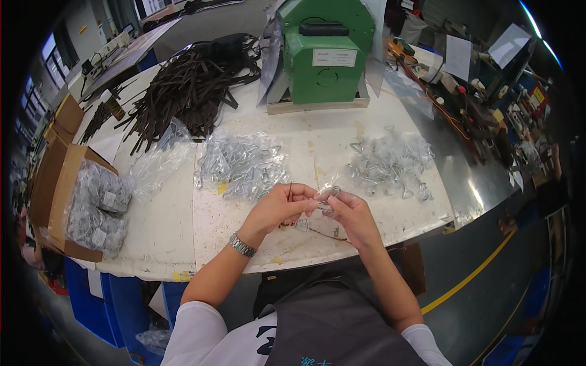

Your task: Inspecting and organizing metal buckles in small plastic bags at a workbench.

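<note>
Head view: white-labelled green machine [323, 52] behind hands.

Both hands meet over the table's [183, 244] near edge, where the left hand [278, 207] and right hand [351, 213] pinch a small clear bag [326, 194]; its contents are too small to make out, and how tight each grip is cannot be told. At ten o'clock, the cardboard box [58, 183] is partly lost in the dark rim. At two o'clock, the cluttered bench [488, 104] blurs into indistinct tools and wires. The person's torso is cut off at six o'clock.
</note>
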The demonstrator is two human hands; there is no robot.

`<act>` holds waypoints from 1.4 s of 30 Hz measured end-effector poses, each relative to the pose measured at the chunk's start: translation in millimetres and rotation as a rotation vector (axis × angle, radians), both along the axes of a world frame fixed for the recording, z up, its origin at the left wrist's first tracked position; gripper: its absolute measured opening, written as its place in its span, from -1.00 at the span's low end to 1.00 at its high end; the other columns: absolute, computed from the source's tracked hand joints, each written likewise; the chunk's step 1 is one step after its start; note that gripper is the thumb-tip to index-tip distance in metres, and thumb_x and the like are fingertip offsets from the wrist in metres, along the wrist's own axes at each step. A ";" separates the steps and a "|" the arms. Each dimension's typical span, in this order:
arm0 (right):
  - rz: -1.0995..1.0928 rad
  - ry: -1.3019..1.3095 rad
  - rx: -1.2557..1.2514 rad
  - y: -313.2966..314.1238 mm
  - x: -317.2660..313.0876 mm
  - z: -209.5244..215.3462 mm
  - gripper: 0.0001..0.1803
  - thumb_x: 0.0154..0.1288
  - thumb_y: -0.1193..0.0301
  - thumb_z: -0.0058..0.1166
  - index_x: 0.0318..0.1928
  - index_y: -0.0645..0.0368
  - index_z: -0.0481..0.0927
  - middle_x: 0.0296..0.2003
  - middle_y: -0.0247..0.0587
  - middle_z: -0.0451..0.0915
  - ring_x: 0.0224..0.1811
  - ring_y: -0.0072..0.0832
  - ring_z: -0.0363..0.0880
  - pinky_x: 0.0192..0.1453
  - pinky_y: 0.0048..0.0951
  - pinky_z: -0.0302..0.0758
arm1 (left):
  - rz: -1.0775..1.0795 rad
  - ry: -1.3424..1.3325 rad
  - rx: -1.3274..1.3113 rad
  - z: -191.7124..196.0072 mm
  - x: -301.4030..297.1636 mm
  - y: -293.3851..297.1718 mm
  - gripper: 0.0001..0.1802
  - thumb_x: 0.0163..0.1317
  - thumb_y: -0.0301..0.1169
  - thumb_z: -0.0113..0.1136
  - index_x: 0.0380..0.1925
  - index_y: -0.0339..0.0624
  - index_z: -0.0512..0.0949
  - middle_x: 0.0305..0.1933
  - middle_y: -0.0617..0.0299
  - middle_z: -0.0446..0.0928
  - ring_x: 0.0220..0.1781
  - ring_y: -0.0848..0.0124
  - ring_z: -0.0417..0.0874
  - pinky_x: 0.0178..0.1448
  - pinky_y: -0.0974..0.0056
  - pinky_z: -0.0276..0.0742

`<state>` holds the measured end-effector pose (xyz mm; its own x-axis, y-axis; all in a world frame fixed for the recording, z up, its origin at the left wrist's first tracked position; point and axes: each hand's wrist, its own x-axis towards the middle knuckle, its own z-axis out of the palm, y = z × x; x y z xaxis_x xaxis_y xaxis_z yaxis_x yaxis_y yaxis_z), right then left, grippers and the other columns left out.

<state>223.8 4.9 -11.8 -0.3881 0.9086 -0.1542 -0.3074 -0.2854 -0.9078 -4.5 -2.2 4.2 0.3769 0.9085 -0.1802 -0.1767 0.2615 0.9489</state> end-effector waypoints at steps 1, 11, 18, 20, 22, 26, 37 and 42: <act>0.037 0.026 0.011 3.0 5.7 4.2 -0.71 0.59 0.32 0.20 0.09 0.30 0.72 -0.04 -0.25 0.76 -0.03 -0.53 0.73 0.06 -0.45 0.68 | 0.000 0.000 0.000 3.5 -3.2 1.9 -0.75 0.45 -0.36 0.38 0.02 -0.26 0.71 -0.44 0.38 0.63 -0.61 0.75 0.35 -0.54 0.53 0.15; 0.642 -0.034 -0.058 5.7 18.5 10.0 -0.67 0.65 0.28 0.10 0.14 0.30 0.66 0.01 -0.07 0.76 -0.09 -0.45 0.80 -0.13 -0.48 0.72 | -0.121 -0.078 0.101 4.3 12.5 -7.1 -0.87 0.48 -0.43 0.30 -0.18 -0.29 0.66 -0.46 0.38 0.64 -0.49 0.65 0.62 -0.41 0.47 0.40; 0.306 -0.372 0.126 -21.6 -0.6 20.2 -0.72 0.62 0.31 0.15 0.06 0.26 0.74 -0.19 -0.25 0.79 -0.24 -0.58 0.72 -0.15 -0.50 0.64 | 0.084 0.180 0.219 -5.7 22.4 -12.7 -0.89 0.43 -0.47 0.25 -0.18 -0.30 0.66 -0.47 0.37 0.63 -0.51 0.62 0.60 -0.37 0.46 0.44; 0.223 -0.696 0.393 -26.4 -5.0 14.7 -0.73 0.61 0.31 0.17 0.03 0.25 0.76 -0.25 -0.29 0.78 -0.30 -0.61 0.68 -0.16 -0.51 0.62 | 0.139 0.181 0.250 -11.3 26.7 -13.3 -0.85 0.43 -0.45 0.28 -0.12 -0.30 0.70 -0.52 0.44 0.56 -0.53 0.67 0.51 -0.38 0.47 0.41; 0.098 -0.749 0.661 -24.4 -4.9 0.7 -0.74 0.60 0.33 0.17 0.02 0.25 0.78 -0.37 -0.37 0.71 -0.38 -0.67 0.61 -0.22 -0.54 0.57 | 0.034 0.055 0.093 -13.6 7.7 -4.5 -0.79 0.44 -0.43 0.28 -0.02 -0.29 0.69 -0.48 0.45 0.56 -0.52 0.68 0.48 -0.37 0.47 0.40; 0.165 -0.490 0.209 -15.3 20.0 10.2 -0.76 0.60 0.35 0.17 0.05 0.22 0.78 -0.40 -0.46 0.64 -0.42 -0.71 0.54 -0.29 -0.57 0.51 | -0.010 -0.114 0.008 0.7 -0.5 3.7 -0.60 0.48 -0.42 0.27 0.27 -0.26 0.60 -0.34 0.43 0.51 -0.45 0.66 0.39 -0.34 0.48 0.33; 0.367 -0.455 0.116 -7.0 43.1 13.5 -0.76 0.62 0.33 0.13 -0.05 0.24 0.76 -0.39 -0.54 0.58 -0.41 -0.79 0.39 -0.34 -0.64 0.35 | -0.300 0.352 0.281 17.8 14.4 -16.6 -0.61 0.59 -0.43 0.02 0.32 -0.19 0.59 -0.46 0.24 0.65 -0.43 0.49 0.56 -0.20 0.32 0.55; 0.254 -0.365 0.082 -16.4 24.6 3.8 -0.75 0.64 0.32 0.12 -0.08 0.24 0.74 -0.42 -0.55 0.55 -0.41 -0.78 0.35 -0.35 -0.60 0.34 | -0.218 0.360 0.292 2.7 23.9 -15.7 -0.58 0.59 -0.46 0.01 0.38 -0.18 0.57 -0.44 0.30 0.64 -0.45 0.57 0.49 -0.24 0.38 0.51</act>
